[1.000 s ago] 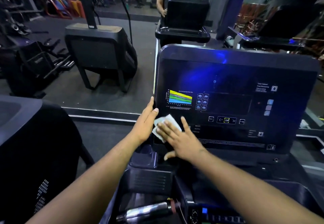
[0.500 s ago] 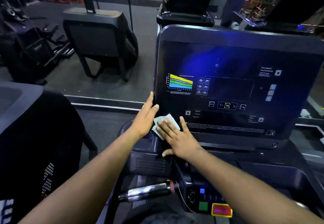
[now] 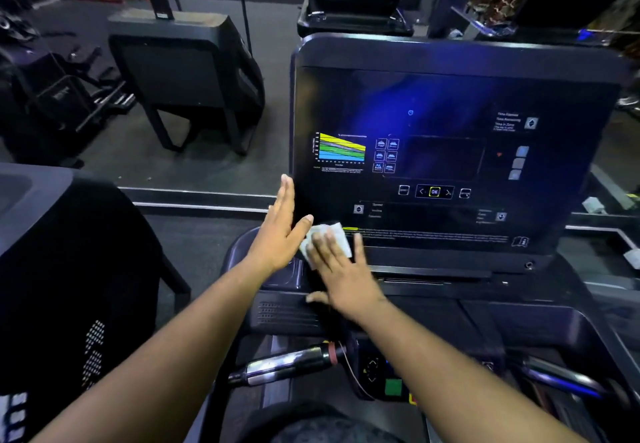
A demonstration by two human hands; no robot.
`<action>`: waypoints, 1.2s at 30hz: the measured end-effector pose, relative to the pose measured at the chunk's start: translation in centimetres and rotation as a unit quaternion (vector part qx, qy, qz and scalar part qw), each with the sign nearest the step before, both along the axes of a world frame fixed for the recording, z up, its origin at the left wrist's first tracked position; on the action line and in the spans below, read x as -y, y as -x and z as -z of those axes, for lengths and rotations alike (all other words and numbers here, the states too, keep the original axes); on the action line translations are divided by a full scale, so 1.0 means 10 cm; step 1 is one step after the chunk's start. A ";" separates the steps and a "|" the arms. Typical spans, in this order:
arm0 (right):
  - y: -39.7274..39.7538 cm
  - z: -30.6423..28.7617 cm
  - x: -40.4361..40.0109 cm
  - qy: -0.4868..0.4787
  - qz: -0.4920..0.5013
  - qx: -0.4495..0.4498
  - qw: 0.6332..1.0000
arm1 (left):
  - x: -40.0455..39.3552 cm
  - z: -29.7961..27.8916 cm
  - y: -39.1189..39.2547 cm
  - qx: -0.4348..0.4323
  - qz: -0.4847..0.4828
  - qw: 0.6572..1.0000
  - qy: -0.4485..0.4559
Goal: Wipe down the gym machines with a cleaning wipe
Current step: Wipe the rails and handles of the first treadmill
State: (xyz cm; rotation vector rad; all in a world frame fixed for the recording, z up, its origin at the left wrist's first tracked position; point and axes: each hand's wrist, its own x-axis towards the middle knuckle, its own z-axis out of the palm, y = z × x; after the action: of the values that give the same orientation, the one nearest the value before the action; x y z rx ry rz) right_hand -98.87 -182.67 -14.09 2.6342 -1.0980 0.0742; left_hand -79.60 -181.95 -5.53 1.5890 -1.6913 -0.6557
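A black treadmill console (image 3: 450, 61) fills the middle of the view, its dark screen showing a coloured chart and small icons. A white cleaning wipe (image 3: 337, 234) lies flat against the console's lower left corner. My right hand (image 3: 341, 274) presses on the wipe with fingers spread, covering its lower part. My left hand (image 3: 280, 231) rests open and flat against the console's left edge, thumb touching the wipe's left side.
A chrome handlebar grip (image 3: 284, 364) and a control pad with a green button (image 3: 393, 387) sit below the console. Another black machine (image 3: 69, 252) stands close on the left. A mirror wall ahead reflects a machine (image 3: 187, 75) and a person.
The view has tilted down and the console sits higher in the frame. My right hand and the wipe have slid slightly lower on the panel. My left hand stays on the edge.
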 end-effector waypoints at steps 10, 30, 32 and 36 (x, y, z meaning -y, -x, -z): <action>1.14 -0.11 0.10 -0.067 0.242 0.056 0.966 | 0.02 0.07 0.15 0.165 -0.028 0.984 0.052; 0.39 -1.04 0.84 0.049 0.167 0.120 0.977 | 0.45 -0.21 0.14 0.345 -0.065 0.921 0.172; 0.16 -1.06 0.87 0.084 0.082 0.065 0.991 | 0.47 -0.22 0.14 0.344 -0.069 0.917 0.188; 0.13 -1.64 1.23 0.152 0.042 0.022 0.987 | 0.57 -0.33 0.16 0.339 -0.070 0.918 0.194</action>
State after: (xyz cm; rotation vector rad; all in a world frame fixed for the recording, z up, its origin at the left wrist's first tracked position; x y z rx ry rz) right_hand -100.18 -194.96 2.29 2.3242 -1.1125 0.2605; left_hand -81.21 -187.61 -2.18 1.7142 -1.9915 0.3494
